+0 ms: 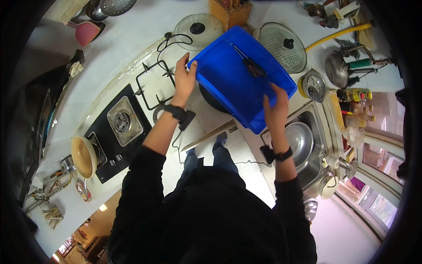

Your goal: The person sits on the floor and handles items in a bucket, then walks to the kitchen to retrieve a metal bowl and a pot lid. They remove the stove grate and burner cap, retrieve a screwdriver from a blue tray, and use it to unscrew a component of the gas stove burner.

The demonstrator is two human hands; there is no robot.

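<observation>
A blue plastic bin (220,83) is tilted over the counter. My left hand (184,79) grips its left rim, thumb on the near side. Inside the bin lie what look like two screwdrivers (252,67) with dark and reddish handles and thin metal shafts. Over the bin's right near wall reaches my right hand (277,108), its thumb and fingers spread apart and a little blurred, below the screwdriver handles and not touching them. Both wrists wear black bands with small boxes. Part of a dark round pan (211,99) shows beneath the bin.
To the left are a gas hob (123,121), a loose burner grate (154,86) and a beige pan (83,157). Glass lids (200,31) and a knife block (231,13) stand behind the bin. The sink (323,152) holds a metal basin (299,143). A cable hangs near my legs.
</observation>
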